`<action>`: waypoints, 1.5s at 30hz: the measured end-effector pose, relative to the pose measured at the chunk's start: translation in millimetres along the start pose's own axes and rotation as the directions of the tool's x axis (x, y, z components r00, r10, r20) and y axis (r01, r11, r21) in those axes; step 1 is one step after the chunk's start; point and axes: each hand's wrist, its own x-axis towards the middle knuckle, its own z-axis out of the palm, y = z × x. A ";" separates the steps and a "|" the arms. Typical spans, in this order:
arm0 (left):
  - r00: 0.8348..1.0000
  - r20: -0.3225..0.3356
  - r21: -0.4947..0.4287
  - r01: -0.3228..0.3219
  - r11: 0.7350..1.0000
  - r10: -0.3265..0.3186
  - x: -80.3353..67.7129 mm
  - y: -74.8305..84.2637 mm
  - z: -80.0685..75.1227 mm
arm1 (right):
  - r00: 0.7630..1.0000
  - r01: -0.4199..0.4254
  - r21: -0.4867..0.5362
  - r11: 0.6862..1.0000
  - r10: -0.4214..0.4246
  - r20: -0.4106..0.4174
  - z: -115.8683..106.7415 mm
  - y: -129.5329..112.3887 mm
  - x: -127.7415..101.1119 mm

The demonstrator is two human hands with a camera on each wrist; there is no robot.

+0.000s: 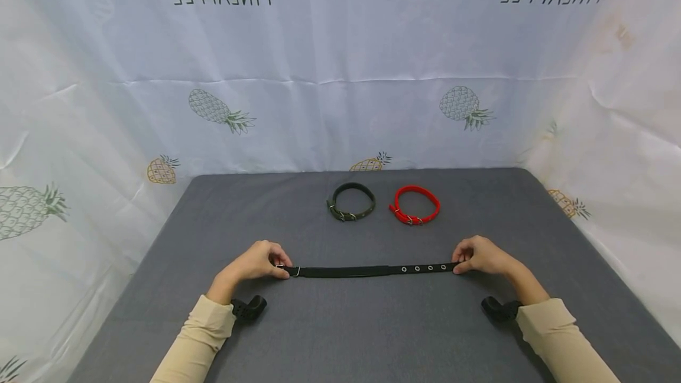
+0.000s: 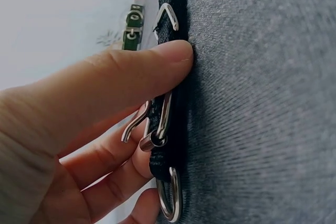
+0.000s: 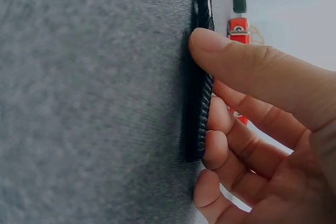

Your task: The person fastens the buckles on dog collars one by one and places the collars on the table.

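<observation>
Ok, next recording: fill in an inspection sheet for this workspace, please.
Surface: grey tabletop, cloth-like texture.
Job's things: black strap, unbuckled and held out straight; metal buckle toward the left, eyelets toward the right.
Clutter: green collar and red collar, each buckled into a loop, lying beyond the strap.
Hands: left hand pinches the buckle end; right hand pinches the eyelet end.
Cables: nothing seen.
Surroundings: white pineapple-print sheeting behind and on both sides.
</observation>
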 end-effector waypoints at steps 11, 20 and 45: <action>1.000 -0.016 0.037 -0.003 0.999 0.004 1.0 -2.6 -8.2 | 1.000 0.009 -0.003 1.000 -0.009 -0.027 -8.3 -7.0 0.8; 0.999 -0.018 -0.005 0.027 1.000 -0.027 2.4 2.4 -19.7 | 1.000 -0.017 0.016 1.000 0.017 -0.020 -17.7 -9.6 -0.5; 0.972 -0.235 -0.077 -0.006 0.997 -0.013 13.1 26.9 -38.2 | 0.931 -0.018 0.013 1.000 0.022 -0.364 -34.7 -30.5 -3.4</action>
